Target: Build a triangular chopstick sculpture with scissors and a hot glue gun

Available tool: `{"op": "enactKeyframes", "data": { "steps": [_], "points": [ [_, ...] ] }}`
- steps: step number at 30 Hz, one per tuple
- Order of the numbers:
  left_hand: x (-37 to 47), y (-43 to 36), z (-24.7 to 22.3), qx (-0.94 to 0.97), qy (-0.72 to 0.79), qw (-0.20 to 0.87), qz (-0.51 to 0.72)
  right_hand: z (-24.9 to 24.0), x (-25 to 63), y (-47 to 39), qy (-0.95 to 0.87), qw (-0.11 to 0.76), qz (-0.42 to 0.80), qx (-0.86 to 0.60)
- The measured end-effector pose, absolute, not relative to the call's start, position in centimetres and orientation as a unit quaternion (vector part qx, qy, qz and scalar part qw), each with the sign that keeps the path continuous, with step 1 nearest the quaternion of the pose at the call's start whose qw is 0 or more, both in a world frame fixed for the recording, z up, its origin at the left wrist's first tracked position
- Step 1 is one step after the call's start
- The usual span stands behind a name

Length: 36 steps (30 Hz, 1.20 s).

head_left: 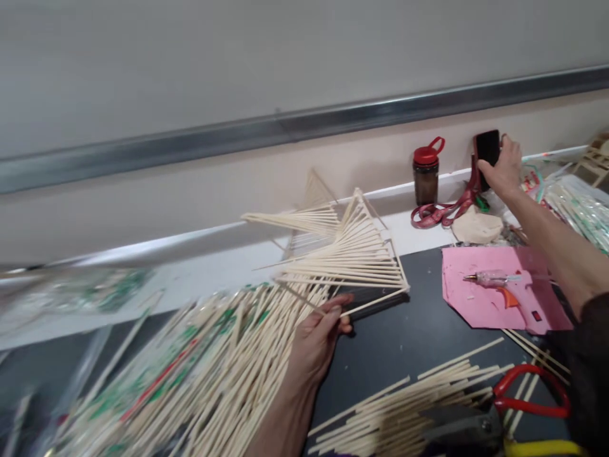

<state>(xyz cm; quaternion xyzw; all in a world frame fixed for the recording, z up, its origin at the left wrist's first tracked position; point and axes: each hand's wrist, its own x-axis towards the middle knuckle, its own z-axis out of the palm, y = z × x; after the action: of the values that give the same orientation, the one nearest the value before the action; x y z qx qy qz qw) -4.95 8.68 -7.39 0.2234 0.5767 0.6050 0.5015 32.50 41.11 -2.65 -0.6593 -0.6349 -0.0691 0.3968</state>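
Observation:
My left hand (321, 327) is pinched on the near corner of a twisted wooden stick structure (352, 254), where two thin sticks meet. The structure fans out in rows of pale sticks on the table, toward the wall. Far to the right, my right hand (507, 166) grips a dark smartphone (488, 149) by its side; the phone stands upright near the wall. A red strap (469, 190) hangs beside the phone and curls on the white ledge.
Loose wooden sticks (266, 343) lie left of my left arm, with more sticks (409, 412) in front. A pink glue gun (511, 289) rests on a pink sheet (459, 266). Red-handled pliers (504, 400) lie nearest me. A red-lidded bottle (426, 174) stands by the wall.

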Motion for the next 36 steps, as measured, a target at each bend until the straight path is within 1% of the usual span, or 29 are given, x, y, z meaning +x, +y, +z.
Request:
{"op": "enactKeyframes", "data": {
  "steps": [2,4,7,10,17,21,27,34,36],
  "points": [
    [-4.9,8.6,-7.6,0.237,0.571,0.503,0.604,-2.5,31.0,39.4,-0.692,0.413,-0.034,-0.591],
    [-4.8,8.6,-7.7,0.246,0.567,0.504,0.604,-2.6,29.0,37.6,-0.744,0.394,0.022,-0.54],
    [-4.8,8.7,-7.8,0.25,0.562,0.5,0.609,-3.2,25.5,35.7,-0.747,0.356,0.118,-0.549],
    [-4.7,8.7,-7.8,0.252,0.557,0.504,0.61,-4.0,22.5,35.8,-0.702,0.37,0.172,-0.584],
    [-4.6,8.8,-8.1,0.255,0.552,0.505,0.612,-5.0,18.2,38.7,-0.597,0.434,0.216,-0.639],
    [-4.7,8.7,-8.2,0.247,0.557,0.509,0.608,-5.5,18.0,39.1,-0.59,0.438,0.229,-0.638],
    [-4.5,8.5,-8.2,0.247,0.561,0.501,0.611,-5.7,19.2,38.4,-0.596,0.44,0.221,-0.634],
    [-3.9,9.2,-8.0,0.262,0.555,0.512,0.601,-5.5,23.0,38.1,-0.585,0.439,0.197,-0.653],
    [-3.6,9.6,-7.6,0.264,0.551,0.51,0.606,-5.6,24.0,38.0,-0.599,0.442,0.218,-0.631]
  ]
}}
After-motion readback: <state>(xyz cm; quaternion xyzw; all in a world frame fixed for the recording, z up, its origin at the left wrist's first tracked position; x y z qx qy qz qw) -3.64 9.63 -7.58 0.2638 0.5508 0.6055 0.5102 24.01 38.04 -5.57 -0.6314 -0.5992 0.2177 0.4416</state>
